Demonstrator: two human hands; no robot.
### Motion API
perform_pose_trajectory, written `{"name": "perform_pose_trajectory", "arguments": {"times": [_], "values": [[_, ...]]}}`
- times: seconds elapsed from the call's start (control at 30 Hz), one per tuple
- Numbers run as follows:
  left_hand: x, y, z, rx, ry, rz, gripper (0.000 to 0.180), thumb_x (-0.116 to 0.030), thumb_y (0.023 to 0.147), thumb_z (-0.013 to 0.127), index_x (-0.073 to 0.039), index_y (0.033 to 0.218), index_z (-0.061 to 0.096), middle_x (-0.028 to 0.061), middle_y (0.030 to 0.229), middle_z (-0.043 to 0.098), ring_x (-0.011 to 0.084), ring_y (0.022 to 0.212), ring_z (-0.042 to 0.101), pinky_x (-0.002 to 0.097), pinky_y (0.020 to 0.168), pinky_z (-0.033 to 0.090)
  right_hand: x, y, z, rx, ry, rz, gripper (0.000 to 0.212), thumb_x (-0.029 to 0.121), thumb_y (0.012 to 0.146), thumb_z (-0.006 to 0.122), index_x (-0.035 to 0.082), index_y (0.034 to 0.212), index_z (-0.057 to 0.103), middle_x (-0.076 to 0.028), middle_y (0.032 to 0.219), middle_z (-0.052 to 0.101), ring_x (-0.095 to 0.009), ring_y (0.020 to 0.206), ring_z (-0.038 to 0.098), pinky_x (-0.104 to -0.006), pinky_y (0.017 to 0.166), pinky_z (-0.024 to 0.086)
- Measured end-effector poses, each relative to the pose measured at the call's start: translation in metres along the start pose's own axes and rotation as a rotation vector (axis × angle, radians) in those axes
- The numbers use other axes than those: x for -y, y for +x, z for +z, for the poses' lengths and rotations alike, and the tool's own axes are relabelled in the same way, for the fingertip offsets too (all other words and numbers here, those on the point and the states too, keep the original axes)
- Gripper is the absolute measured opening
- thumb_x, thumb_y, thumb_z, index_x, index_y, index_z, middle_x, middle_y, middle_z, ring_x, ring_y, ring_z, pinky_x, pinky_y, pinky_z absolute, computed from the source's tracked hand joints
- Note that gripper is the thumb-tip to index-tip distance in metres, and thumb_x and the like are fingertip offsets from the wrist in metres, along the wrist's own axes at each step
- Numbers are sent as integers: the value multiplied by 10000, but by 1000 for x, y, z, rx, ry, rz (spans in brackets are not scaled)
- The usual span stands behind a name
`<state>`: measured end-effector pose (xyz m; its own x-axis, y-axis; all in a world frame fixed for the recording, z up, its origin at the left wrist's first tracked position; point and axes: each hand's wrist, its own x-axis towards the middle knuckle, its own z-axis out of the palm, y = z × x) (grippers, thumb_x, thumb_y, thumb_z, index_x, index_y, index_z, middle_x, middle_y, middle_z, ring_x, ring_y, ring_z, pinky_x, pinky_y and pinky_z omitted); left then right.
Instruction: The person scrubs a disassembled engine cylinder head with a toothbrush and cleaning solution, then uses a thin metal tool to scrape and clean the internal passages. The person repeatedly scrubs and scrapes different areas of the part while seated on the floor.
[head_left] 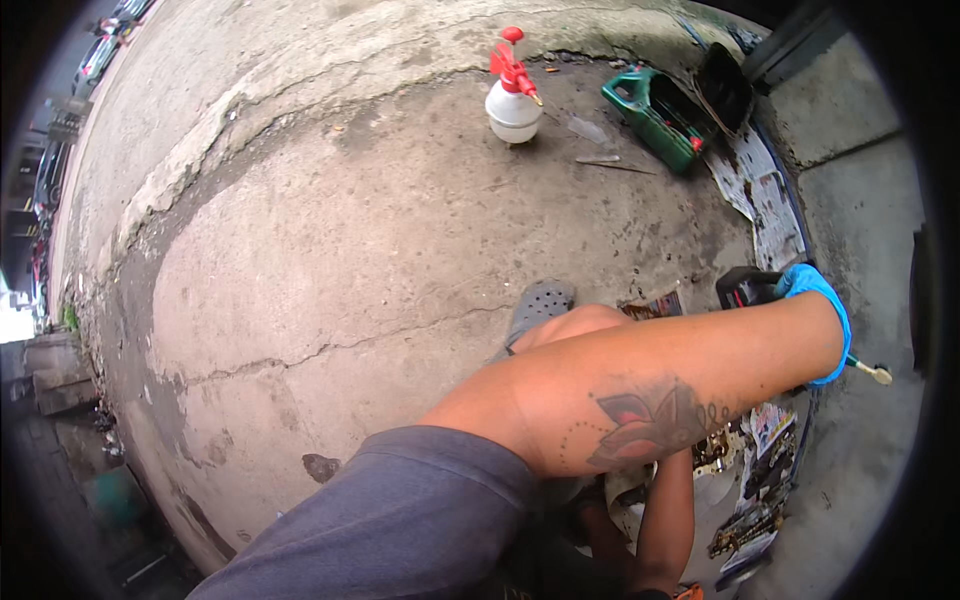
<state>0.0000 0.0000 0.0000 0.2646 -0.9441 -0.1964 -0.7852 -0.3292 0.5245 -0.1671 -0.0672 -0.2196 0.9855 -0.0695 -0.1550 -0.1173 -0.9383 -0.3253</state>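
Note:
My left forearm crosses the view to the right, and its hand point(812, 290) wears a blue glove. A toothbrush point(872, 371) with a green handle sticks out from under the glove, apparently gripped there; my fingers themselves are hidden. Right beside the glove stands a black container point(745, 287), partly covered by it. Lower down, my bare right forearm point(668, 520) rises beneath the left one, which hides that hand. Oily dark metal parts point(745, 530) lie on stained newspaper around there.
A white pump sprayer point(514, 115) with a red top stands on the cracked concrete. Farther right lies a cut-open green jug point(665, 125) near a black pan point(724, 85). Newspaper point(765, 200) lines the foot of a grey wall point(865, 200). My grey clog point(540, 305) is mid-view.

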Motion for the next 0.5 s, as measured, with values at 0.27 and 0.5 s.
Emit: {"name": "perform_pose_trajectory", "arguments": {"times": [0.27,0.5], "values": [[5,12,10,-30,80,-36,392,-392,774,655,-212,1115,728,24,1084,700,253,1005,649,452,768,462,-32,-7,21,-103,139,128,516,270,907,590,-19,1319,472,-188,1331,521,-314,1188,509,-447,987,417],[8,7,12,-5,14,-63,405,-383,756,645,-209,1111,733,26,1089,701,242,1026,653,450,798,464,-56,-15,39,-165,270,196,463,193,893,618,-51,1269,502,-203,1261,569,-307,1106,573,-438,924,475]]}}
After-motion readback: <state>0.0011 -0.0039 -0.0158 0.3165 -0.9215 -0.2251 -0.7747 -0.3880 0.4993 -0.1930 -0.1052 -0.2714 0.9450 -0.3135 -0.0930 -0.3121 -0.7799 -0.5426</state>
